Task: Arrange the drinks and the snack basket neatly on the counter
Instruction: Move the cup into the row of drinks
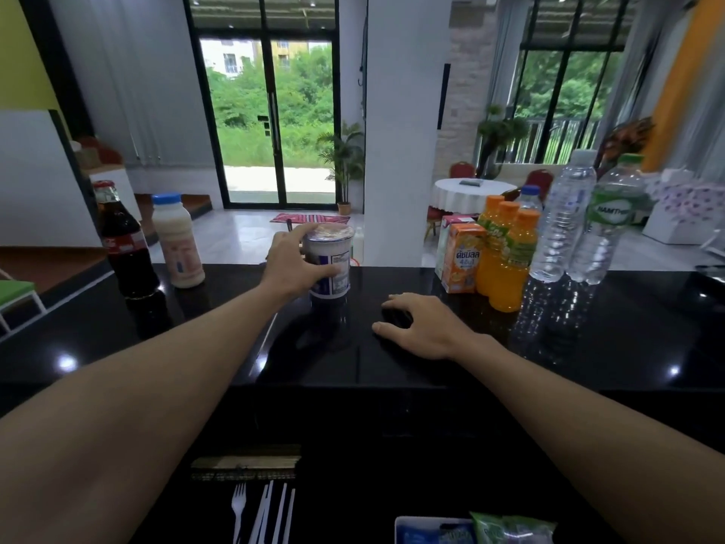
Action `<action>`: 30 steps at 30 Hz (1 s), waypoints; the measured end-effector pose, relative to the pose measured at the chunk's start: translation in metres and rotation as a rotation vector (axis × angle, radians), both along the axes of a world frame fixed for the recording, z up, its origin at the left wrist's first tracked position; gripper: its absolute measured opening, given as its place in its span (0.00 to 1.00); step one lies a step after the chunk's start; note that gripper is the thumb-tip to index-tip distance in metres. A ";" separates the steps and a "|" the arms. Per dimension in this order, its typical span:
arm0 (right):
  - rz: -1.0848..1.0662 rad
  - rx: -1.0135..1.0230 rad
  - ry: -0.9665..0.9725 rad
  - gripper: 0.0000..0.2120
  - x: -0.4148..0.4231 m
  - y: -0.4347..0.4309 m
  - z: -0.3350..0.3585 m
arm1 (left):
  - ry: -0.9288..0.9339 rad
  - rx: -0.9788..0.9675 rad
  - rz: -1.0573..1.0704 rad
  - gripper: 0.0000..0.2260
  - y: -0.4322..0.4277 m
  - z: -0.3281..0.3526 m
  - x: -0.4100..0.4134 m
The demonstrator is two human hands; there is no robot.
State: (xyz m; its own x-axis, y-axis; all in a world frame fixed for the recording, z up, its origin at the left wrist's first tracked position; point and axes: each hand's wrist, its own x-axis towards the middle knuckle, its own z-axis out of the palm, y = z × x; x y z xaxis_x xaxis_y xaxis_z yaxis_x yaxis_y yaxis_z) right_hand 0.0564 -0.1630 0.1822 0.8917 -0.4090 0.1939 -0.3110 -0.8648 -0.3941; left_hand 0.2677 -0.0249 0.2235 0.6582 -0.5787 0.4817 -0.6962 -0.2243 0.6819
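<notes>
The glossy black stone worktop point(588, 347) runs across the view. Drinks stand along its far side in two groups.

On the right are two clear plastic water bottles point(563, 229). Just beside them are three orange juice bottles with orange caps point(508, 265), an orange drink carton point(463, 261) and a pink carton point(451, 223) behind it. Far to the left a dark cola bottle with a red label point(121, 245) stands just beside a cream-coloured milky bottle with a blue cap point(178, 245).

Between the groups, near the far edge, is a foil-sealed plastic cup with a blue-and-white label point(333, 265). The left grip point(296, 265) is wrapped round its left side, fingers and thumb curled on the wall. The cup stands upright, long axis vertical. I cannot tell whether its base rests on the surface or is just clear of it.

The right grip point(421, 327) holds nothing and lies with relaxed fingers on the worktop, near the cup and nearer the right-hand group.

The cola and milky pair lies to the left of the held cup, on the left arm's side, so that looks the easier direction to carry it.

At the bottom edge, below the worktop's near side, is a white-rimmed container of green and blue snack packets point(431, 530). It is probably the snack basket, nearer the right arm and not yet on top.
</notes>
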 end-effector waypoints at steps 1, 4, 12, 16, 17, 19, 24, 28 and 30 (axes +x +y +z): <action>0.001 -0.012 0.013 0.33 -0.006 -0.004 0.001 | 0.003 -0.009 -0.005 0.39 -0.005 -0.001 -0.003; -0.007 -0.015 0.042 0.35 -0.022 -0.017 0.003 | 0.020 -0.033 -0.016 0.40 -0.021 -0.004 -0.011; 0.013 0.030 0.118 0.40 -0.052 -0.046 -0.001 | 0.121 -0.118 -0.060 0.45 -0.057 -0.019 -0.025; 0.007 0.029 0.074 0.40 -0.050 -0.047 -0.004 | 0.199 -0.067 -0.040 0.46 -0.064 -0.035 -0.025; 0.005 0.031 0.070 0.40 -0.050 -0.047 -0.005 | 0.189 -0.004 -0.025 0.43 -0.065 -0.039 -0.024; 0.005 0.031 0.066 0.40 -0.049 -0.048 -0.005 | 0.161 0.115 -0.017 0.36 -0.066 -0.045 -0.022; 0.003 0.029 0.060 0.39 -0.049 -0.048 -0.005 | 0.163 0.157 -0.049 0.31 -0.076 -0.043 -0.021; -0.002 0.035 0.061 0.40 -0.050 -0.048 -0.004 | 0.133 0.171 -0.069 0.31 -0.090 -0.042 -0.023; -0.004 0.038 0.059 0.39 -0.049 -0.047 -0.004 | 0.108 0.180 -0.078 0.31 -0.098 -0.042 -0.025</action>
